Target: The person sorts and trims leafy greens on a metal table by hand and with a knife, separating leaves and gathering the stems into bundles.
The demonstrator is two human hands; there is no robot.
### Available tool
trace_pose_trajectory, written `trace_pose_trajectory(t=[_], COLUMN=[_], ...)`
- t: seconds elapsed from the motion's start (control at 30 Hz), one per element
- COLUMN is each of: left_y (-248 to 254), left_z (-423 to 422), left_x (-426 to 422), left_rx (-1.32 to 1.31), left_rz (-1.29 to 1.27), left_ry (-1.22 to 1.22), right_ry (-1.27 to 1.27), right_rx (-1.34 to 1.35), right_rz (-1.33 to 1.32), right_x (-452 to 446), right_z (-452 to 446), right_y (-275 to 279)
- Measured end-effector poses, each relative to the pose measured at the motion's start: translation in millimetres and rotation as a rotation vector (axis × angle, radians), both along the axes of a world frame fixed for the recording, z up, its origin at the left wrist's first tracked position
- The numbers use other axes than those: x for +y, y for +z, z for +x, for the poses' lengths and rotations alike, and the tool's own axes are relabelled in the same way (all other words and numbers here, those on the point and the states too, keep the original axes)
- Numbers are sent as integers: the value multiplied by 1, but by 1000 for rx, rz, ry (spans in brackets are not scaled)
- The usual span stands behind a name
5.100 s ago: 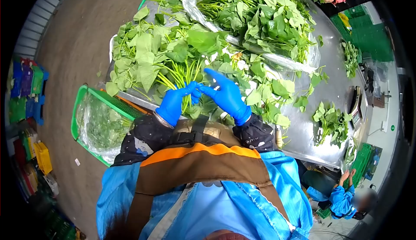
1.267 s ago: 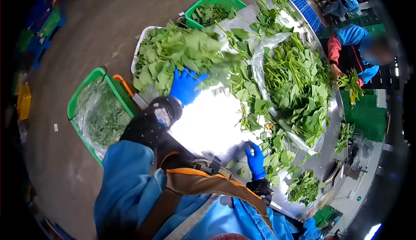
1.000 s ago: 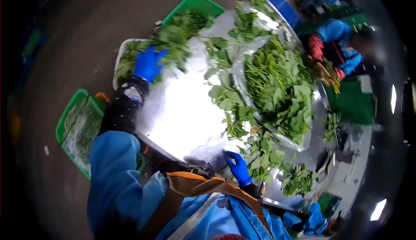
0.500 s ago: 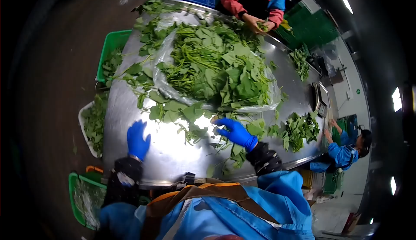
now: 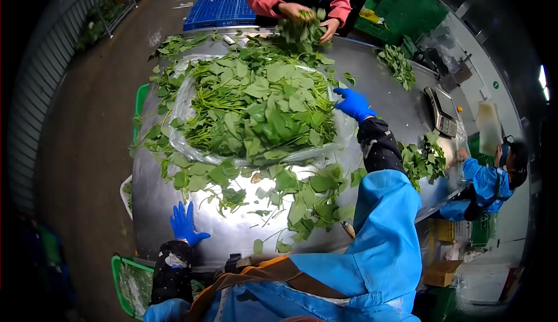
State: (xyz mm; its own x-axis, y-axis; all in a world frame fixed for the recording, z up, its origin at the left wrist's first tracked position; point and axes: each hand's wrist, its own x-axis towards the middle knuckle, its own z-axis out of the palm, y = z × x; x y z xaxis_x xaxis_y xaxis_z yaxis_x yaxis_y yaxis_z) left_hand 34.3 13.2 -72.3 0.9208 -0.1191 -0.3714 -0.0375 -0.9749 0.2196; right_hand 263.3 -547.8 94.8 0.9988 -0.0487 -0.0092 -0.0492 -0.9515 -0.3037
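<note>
My left hand [image 5: 186,226], in a blue glove, lies open with spread fingers at the front left of the metal table [image 5: 152,197]. My right hand [image 5: 353,104], gloved alike, reaches out to the right side of a big heap of leafy greens [image 5: 264,104]. Its fingers are apart at the heap's edge; whether they touch a leaf is unclear. Clear plastic [image 5: 185,112] surrounds the heap. Loose leafy stems [image 5: 314,191] lie scattered in front of it, between my hands.
Across the table a co-worker's hands [image 5: 330,30] hold a bunch of greens. Smaller bunches lie at the right [image 5: 433,158] and far right [image 5: 398,67]. A scale [image 5: 443,112] stands on the right edge. A green crate [image 5: 125,284] is at lower left; another person [image 5: 485,176] is at right.
My right hand has moved from the loose leaves in front to the heap's right side. My left hand's fingers have spread. The co-worker has lifted a bunch, and my view has shifted.
</note>
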Motion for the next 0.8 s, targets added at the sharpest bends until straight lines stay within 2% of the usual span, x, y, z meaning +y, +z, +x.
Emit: trace_pose_trajectory(t=[0.07, 0.2, 0.23, 0.27, 0.33, 0.4, 0.43, 0.47, 0.53, 0.6, 0.63, 0.7, 0.8], left_y=[-5, -11, -12, -12, -12, -11, -10, -10, -11, -13, -13, -13, -8], left_z=[1, 6, 7, 8, 10, 10, 11, 11, 11, 12, 10, 10, 10], left_x=[2, 3, 3, 4, 2, 0, -1, -2, -1, -2, -1, 0, -6], left_rx=[9, 48, 44, 53, 60, 58, 55, 46, 33, 32, 37, 35, 43], left_rz=[5, 13, -2, 7, 16, 30, 35, 32, 29, 26, 30, 33, 44], left_ry=[-7, -10, -17, -20, -17, -18, -19, -19, -21, -6, -3, -11, 8], right_ry=[254, 398, 411, 352, 267, 256, 250, 295, 416, 361, 333, 257, 147], right_rx=[38, -39, -90, 77, 225, 217, 211, 36, -409, -122, -11, -70, -182], right_rz=[-28, -52, -112, -132, -20, 30, 53, -181, -65, 163, 57, 3, -44], right_x=[-19, -18, -27, -21, -27, -37, -40, -29, -24, -16, -7, 7, 30], right_z=[9, 23, 38, 38, 42, 38, 35, 22, 0, -23, -36, -46, -53], right_y=[-23, -34, -54, -46, -62, -72, -74, -50, -38, -40, -39, -69, -76])
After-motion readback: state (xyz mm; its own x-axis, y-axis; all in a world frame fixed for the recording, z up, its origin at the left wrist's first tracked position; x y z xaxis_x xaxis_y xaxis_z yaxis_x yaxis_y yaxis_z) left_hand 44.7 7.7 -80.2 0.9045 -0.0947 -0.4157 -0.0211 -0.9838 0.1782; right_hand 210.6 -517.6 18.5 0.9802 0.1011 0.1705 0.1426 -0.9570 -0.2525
